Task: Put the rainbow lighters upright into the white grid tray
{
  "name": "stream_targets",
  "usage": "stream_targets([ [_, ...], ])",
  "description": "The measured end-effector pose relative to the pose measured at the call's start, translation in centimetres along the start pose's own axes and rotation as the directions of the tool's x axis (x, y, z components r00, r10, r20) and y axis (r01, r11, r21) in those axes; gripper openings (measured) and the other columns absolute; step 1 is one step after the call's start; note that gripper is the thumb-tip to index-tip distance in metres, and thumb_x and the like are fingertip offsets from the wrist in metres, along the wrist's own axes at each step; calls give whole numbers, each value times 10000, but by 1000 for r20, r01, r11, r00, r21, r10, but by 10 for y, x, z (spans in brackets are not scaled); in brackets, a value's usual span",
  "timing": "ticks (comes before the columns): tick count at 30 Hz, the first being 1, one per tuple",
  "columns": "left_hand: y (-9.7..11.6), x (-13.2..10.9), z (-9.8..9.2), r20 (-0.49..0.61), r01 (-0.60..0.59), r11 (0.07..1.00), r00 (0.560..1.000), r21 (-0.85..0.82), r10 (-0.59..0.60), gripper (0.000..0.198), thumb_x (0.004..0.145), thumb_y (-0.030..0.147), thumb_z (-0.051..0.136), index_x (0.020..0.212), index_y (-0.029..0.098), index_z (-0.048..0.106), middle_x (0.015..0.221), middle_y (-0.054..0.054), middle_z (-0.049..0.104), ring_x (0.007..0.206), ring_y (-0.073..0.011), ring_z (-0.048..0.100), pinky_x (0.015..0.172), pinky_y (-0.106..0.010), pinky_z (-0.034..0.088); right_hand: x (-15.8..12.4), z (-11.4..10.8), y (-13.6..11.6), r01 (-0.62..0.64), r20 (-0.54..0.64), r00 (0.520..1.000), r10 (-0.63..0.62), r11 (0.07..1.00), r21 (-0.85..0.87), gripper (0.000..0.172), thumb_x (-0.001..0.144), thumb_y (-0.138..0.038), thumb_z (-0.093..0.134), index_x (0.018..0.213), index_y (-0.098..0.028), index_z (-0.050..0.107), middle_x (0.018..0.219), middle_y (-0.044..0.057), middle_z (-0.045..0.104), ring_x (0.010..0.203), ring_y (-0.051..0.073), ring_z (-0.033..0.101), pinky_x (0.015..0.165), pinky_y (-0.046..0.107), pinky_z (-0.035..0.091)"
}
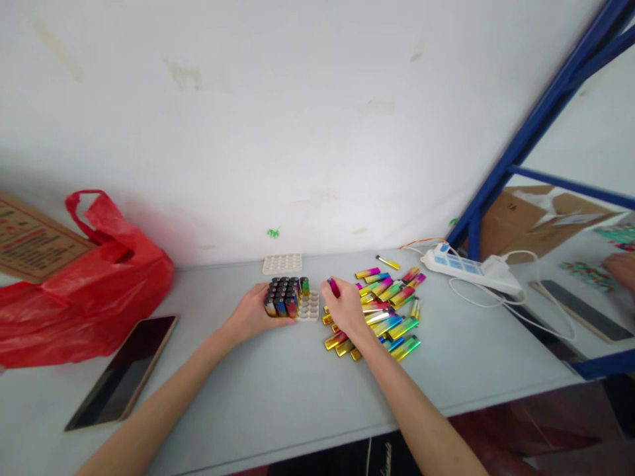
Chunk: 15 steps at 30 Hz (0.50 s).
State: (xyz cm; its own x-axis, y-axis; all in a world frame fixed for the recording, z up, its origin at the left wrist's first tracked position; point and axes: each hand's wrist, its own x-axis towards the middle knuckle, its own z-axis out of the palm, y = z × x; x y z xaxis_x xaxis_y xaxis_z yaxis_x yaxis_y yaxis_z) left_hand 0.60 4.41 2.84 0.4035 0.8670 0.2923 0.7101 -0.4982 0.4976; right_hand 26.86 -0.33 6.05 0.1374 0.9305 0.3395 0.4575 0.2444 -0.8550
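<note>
A white holed tray [309, 307] stands on the grey table, its left part packed with upright lighters [282, 295] whose dark ends face up. One green-and-yellow lighter [304, 286] stands at the back beside the packed rows, and holes show on the right side. My left hand [255, 309] grips the tray's left end, thumb along the near side. My right hand [347, 305] is closed on a dark pink lighter [333, 287], just right of the tray and apart from it. Beneath and beyond that hand, a loose pile of shiny multicoloured lighters [389, 311] lies flat.
A second white holed tray [282, 264] lies by the wall. To the left are a phone-like dark slab [124, 373] and a red plastic bag [114, 264]. A power strip [471, 272] with cables and a blue frame [536, 112] stand right. Another person's hand [622, 268] shows beyond.
</note>
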Motion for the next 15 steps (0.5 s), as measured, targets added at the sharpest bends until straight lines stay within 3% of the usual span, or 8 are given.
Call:
stream_targets([
  [5, -1, 11, 2, 16, -6, 1000, 1000, -5, 7, 790, 656, 687, 936, 1261, 214, 749, 1266, -119, 816, 1182, -381, 771, 1096, -493, 626, 0, -6, -3, 30, 20, 999, -30, 999, 13, 537, 1023, -578, 532, 618, -269, 362, 551, -61, 409, 581, 138, 364, 596, 305, 254],
  [9, 0, 10, 3, -4, -9, 1000, 1000, -15, 9, 819, 662, 694, 936, 1287, 203, 739, 1311, -120, 810, 1217, -394, 764, 1121, -504, 616, 2, -6, 2, 10, 39, 999, -9, 999, -41, 453, 1015, -414, 550, 625, -267, 371, 550, -60, 420, 570, 139, 384, 607, 308, 261],
  [15, 2, 4, 0, 18, -20, 999, 1000, -48, 21, 693, 698, 660, 948, 1191, 210, 758, 1180, -113, 833, 1108, -375, 787, 987, -484, 658, 1, -13, 9, 85, 166, 984, -72, 993, -76, 342, 1135, -481, 510, 874, -261, 526, 712, -30, 588, 686, 190, 565, 686, 305, 380],
])
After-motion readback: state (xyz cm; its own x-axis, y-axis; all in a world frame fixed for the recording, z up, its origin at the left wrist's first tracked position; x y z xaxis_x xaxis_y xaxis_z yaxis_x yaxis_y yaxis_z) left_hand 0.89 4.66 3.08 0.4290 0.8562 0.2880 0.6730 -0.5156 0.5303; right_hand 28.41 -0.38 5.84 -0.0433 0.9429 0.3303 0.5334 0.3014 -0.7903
